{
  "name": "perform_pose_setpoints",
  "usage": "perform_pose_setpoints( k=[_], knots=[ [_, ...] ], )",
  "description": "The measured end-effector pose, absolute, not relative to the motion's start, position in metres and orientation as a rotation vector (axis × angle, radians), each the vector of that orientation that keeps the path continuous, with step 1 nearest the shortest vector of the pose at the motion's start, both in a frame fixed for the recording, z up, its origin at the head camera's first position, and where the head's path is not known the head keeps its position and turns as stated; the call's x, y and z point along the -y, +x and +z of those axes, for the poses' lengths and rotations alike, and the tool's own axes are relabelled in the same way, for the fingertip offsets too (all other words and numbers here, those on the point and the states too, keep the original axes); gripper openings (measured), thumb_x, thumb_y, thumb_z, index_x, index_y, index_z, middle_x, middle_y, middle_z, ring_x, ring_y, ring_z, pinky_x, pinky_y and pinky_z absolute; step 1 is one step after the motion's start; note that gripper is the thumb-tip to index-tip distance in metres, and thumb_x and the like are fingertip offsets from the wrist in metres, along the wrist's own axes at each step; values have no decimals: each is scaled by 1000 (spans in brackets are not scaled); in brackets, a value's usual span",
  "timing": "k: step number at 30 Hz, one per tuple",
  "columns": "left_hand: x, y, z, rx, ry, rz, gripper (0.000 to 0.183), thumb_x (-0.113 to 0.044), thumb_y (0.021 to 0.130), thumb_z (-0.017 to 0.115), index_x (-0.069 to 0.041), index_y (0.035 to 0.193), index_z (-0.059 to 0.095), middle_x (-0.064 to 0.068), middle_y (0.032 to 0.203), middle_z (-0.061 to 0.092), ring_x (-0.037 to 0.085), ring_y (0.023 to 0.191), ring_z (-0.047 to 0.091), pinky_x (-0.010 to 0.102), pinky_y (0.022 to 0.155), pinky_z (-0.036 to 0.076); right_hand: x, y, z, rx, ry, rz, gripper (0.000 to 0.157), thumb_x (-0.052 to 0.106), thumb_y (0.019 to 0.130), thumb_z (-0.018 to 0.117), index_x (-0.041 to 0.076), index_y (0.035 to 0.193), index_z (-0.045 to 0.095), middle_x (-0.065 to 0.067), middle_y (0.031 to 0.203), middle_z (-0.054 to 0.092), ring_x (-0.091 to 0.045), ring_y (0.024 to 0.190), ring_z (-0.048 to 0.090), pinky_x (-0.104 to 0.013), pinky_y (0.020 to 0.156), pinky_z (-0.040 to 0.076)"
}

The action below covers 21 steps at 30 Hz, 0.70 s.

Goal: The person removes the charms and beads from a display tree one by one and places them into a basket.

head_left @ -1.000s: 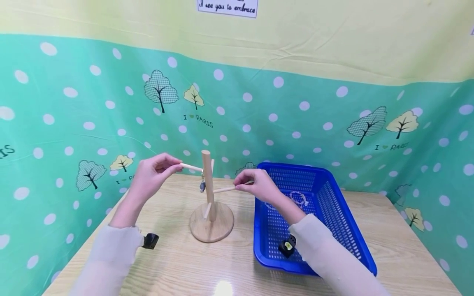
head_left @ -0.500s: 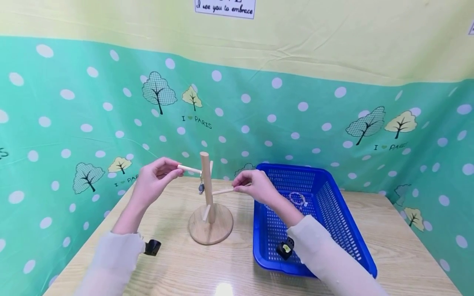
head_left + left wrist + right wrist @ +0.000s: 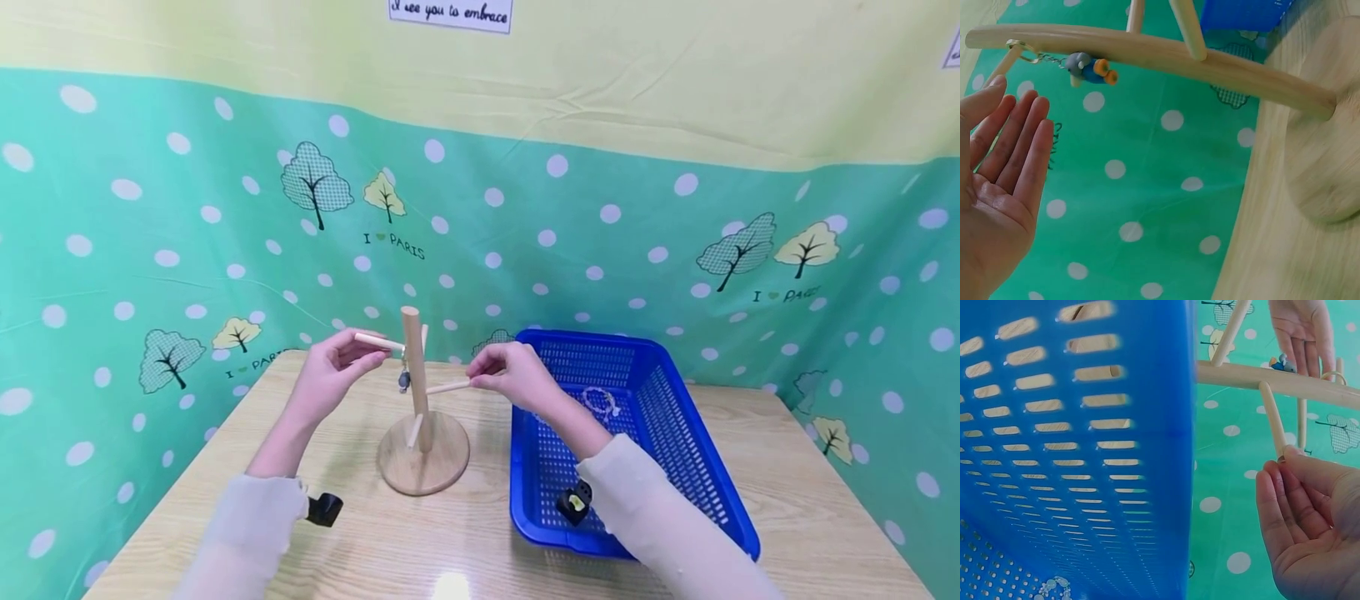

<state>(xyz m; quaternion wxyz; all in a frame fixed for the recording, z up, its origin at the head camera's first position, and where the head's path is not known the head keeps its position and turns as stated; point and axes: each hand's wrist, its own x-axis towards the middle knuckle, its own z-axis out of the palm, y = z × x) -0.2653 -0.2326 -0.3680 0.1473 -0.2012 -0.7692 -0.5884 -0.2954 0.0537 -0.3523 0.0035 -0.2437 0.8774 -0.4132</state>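
Observation:
A wooden peg stand (image 3: 416, 367) with a round base stands upright on the table. A keychain (image 3: 1088, 67) with a small grey, blue and orange figure hangs by its ring from the upper left peg (image 3: 373, 340), close to the post. My left hand (image 3: 326, 379) is beside that peg with its fingers extended, the thumb tip close to the peg in the left wrist view. Thumb and fingertips of my right hand (image 3: 517, 377) pinch the end of the lower right peg (image 3: 447, 387).
A blue plastic basket (image 3: 517, 492) stands right of the stand, under my right forearm. Beaded bracelets (image 3: 600, 402) lie inside it. Behind the wooden table (image 3: 352, 542) hangs a green and yellow printed curtain (image 3: 480, 242).
My left hand has shifted right along the upper left peg, so the peg's end now shows in front of the fingers. My right hand keeps its pinch on the lower right peg.

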Motion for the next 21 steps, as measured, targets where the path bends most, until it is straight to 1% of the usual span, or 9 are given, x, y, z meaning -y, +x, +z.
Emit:
perform_pose_setpoints(
  k=[4, 7, 10, 15, 21],
  knots=[
    [230, -267, -373, 2180, -608, -1758, 24, -6, 96, 65, 3, 119, 64, -19, 103, 72, 0, 97, 70, 17, 87, 55, -54, -295, -351, -2764, -771, -1293, 6, 6, 86, 77, 5, 92, 75, -5, 86, 74, -11, 78, 66, -23, 72, 56],
    [228, -268, -377, 2167, -630, -1800, 26, -5, 96, 65, 3, 120, 63, -16, 106, 72, 2, 99, 70, 19, 88, 56, -54, -294, -351, -2763, -778, -1288, 5, 5, 86, 76, 6, 91, 75, -6, 86, 74, -11, 78, 66, -23, 72, 56],
    [225, -268, -380, 2178, -621, -1814, 29, -6, 95, 66, 3, 122, 62, -17, 106, 72, 0, 100, 70, 19, 88, 56, -54, -294, -350, -2758, -777, -1284, 5, 5, 87, 76, 7, 91, 75, -6, 87, 74, -11, 78, 66, -22, 71, 55],
    [220, -267, -381, 2230, -555, -1790, 33, -8, 93, 70, 1, 123, 62, -20, 104, 71, -2, 99, 69, 18, 87, 56, -54, -293, -351, -2768, -779, -1300, 6, 4, 86, 77, 4, 91, 75, -6, 85, 73, -11, 76, 66, -22, 70, 55],
    [214, -266, -381, 2247, -511, -1812, 36, -6, 92, 71, 7, 123, 60, -21, 99, 70, -1, 96, 69, 18, 86, 56, -52, -292, -351, -2766, -764, -1312, 6, 2, 86, 76, 2, 91, 75, -7, 84, 73, -11, 76, 65, -23, 69, 55]
  ],
)
